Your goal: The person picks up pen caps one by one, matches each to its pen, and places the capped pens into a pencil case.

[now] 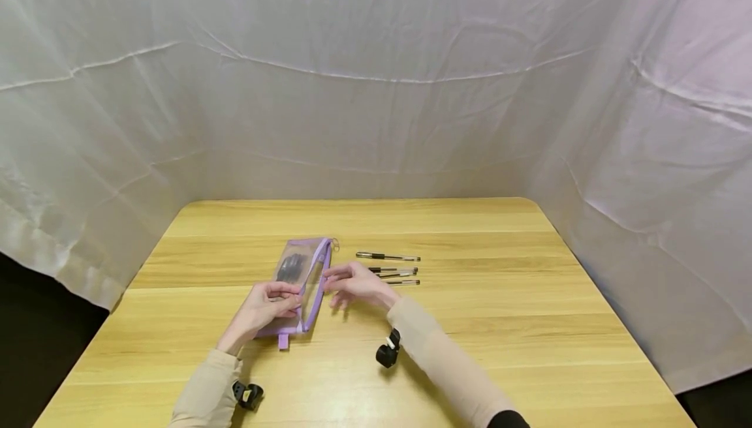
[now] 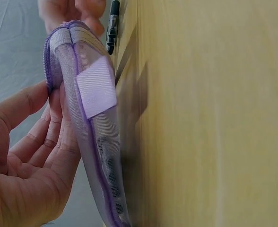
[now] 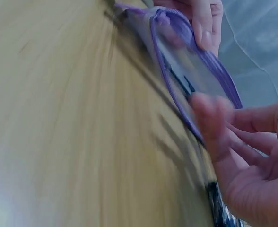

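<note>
A purple-trimmed mesh zip pouch (image 1: 320, 284) lies on the table with its zipped mouth spread open toward the right. My left hand (image 1: 267, 307) pinches the upper edge of that mouth between thumb and fingers, holding it up. At the opening, my right hand (image 1: 358, 282) has its fingers extended and loosely bent, the thumb blurred. Inside the pouch, a dark pen (image 3: 179, 78) shows, one end right by the right thumb. A dark bundle (image 1: 292, 268) shows through the mesh. Several black-capped clear pens (image 1: 389, 257) lie beyond the right hand, some partly hidden behind it.
The wooden table (image 1: 499, 323) reaches to pale hanging curtains (image 1: 364, 121) at the back and both sides. A purple fabric tab (image 1: 284, 342) sticks out at the pouch's near end, and a small ring (image 1: 335, 244) hangs at its far corner.
</note>
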{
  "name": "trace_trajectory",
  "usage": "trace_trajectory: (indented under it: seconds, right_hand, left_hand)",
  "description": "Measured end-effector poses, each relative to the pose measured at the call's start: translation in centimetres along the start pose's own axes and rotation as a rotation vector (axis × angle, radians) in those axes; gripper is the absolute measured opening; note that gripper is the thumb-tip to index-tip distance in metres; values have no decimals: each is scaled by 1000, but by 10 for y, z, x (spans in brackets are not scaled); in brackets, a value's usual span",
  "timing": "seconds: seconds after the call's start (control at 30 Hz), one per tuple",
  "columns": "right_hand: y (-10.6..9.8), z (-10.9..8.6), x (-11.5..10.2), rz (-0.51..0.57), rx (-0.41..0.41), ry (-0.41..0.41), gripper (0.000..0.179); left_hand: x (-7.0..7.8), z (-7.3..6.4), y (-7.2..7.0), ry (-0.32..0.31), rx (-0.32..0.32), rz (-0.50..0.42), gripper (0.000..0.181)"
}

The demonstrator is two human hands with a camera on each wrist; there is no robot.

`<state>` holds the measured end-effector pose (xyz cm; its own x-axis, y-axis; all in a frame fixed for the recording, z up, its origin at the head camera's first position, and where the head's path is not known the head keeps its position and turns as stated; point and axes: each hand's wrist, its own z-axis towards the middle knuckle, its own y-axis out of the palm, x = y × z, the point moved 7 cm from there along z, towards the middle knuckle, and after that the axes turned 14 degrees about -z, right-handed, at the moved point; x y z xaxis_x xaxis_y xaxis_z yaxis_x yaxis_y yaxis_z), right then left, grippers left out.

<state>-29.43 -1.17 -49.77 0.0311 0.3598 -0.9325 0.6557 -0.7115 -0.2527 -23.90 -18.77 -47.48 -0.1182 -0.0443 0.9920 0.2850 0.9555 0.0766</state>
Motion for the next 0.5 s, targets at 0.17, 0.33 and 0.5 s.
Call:
trace_trajectory:
  seconds: [0.17, 0.33, 0.5]
  right_hand:
    - [-37, -30, 11, -232, 173, -83, 31]
    - [-79, -59, 25, -505, 318, -147, 22]
    - [-105, -74, 38, -678, 391, -85, 20]
  left_hand:
    - [0, -1, 1, 3, -6, -6, 39]
    - [0, -1, 0, 8, -10, -10, 39]
    - [0, -2, -1, 8, -13, -9, 39]
